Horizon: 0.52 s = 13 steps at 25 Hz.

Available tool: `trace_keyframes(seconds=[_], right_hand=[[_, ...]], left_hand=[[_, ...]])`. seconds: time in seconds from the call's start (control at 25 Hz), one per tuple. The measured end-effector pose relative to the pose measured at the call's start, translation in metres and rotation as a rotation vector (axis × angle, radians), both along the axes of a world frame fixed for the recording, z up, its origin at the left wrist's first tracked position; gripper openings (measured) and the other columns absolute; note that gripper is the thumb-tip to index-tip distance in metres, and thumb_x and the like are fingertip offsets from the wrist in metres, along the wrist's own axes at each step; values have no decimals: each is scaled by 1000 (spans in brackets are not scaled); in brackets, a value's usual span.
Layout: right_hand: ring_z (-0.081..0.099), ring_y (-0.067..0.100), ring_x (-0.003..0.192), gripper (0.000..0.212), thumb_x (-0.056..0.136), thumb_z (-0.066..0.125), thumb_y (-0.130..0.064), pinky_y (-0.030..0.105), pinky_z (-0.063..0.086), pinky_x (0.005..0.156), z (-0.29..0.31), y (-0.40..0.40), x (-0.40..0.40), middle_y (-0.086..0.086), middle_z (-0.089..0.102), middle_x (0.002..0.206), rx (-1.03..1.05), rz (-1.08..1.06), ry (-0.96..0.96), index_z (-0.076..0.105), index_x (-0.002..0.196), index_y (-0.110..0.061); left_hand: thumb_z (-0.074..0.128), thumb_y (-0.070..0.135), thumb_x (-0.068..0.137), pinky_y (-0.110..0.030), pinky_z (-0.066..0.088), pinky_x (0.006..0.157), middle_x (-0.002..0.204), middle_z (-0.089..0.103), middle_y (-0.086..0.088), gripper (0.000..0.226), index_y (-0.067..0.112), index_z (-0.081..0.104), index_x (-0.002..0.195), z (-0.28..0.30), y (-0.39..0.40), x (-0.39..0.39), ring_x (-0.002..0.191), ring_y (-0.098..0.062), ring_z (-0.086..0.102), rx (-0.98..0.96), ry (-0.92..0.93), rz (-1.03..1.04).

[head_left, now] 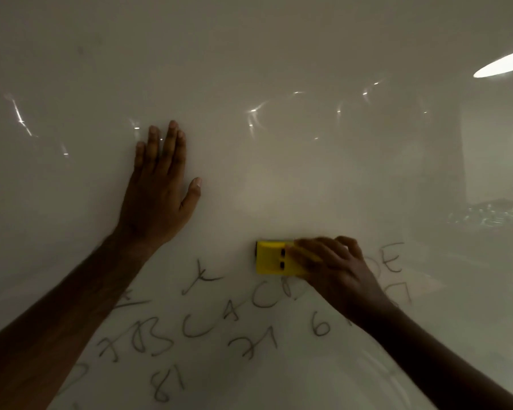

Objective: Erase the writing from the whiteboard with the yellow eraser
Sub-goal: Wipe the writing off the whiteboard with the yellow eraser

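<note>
Right hand fingers pinch the yellow eraser, long axis sideways on the whiteboard; left hand lies flat, fingers together.

Yellow eraser, dark writing, white whiteboard

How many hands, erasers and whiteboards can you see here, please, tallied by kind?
Hands: 2, left hand flat on the board, right hand on the eraser
Yellow eraser: 1
Whiteboard: 1
Total: 4
</note>
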State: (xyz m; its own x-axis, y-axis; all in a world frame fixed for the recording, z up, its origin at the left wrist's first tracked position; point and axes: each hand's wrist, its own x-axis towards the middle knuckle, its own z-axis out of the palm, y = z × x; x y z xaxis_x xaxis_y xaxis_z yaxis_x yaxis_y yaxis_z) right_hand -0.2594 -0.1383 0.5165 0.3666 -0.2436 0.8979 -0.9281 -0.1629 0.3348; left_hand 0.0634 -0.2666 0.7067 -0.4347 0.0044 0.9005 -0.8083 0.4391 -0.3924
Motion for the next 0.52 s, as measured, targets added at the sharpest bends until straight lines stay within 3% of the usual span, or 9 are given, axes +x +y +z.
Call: trace_keyframes(seconds=[0.12, 0.24, 0.4, 0.52], right_hand=[[62, 29, 128, 53, 108, 57, -36, 49, 46, 96, -18, 16, -29, 1, 56, 153, 28, -48, 90, 43, 159, -32], [63, 35, 122, 53, 104, 57, -39, 48, 44, 96, 9, 20, -48, 5, 60, 148, -41, -89, -86, 49, 155, -29], [60, 32, 121, 54, 101, 61, -42, 48, 45, 97, 60, 5, -9, 3, 59, 147, -86, -69, -157, 54, 153, -27], [60, 32, 123, 56, 101, 68, -35, 50, 46, 96, 44, -9, 33, 3, 58, 150, -66, -33, -49, 49, 154, -29]], left_hand=[[33, 45, 109, -56, 10, 135, 181, 11, -15, 77, 3, 15, 171, 5, -1, 18, 166, -42, 11, -32, -105, 5], [34, 45, 109, -57, 8, 134, 181, 13, -14, 76, 4, 16, 172, 3, -2, 19, 166, -43, 11, -41, -96, 23], [37, 43, 108, -57, 4, 134, 181, 13, -13, 77, 4, 17, 172, 0, -1, 14, 166, -43, 10, -20, -67, 28], [37, 44, 108, -58, 5, 134, 181, 12, -12, 77, 5, 17, 172, 2, -1, 17, 166, -44, 9, -11, -83, 19]])
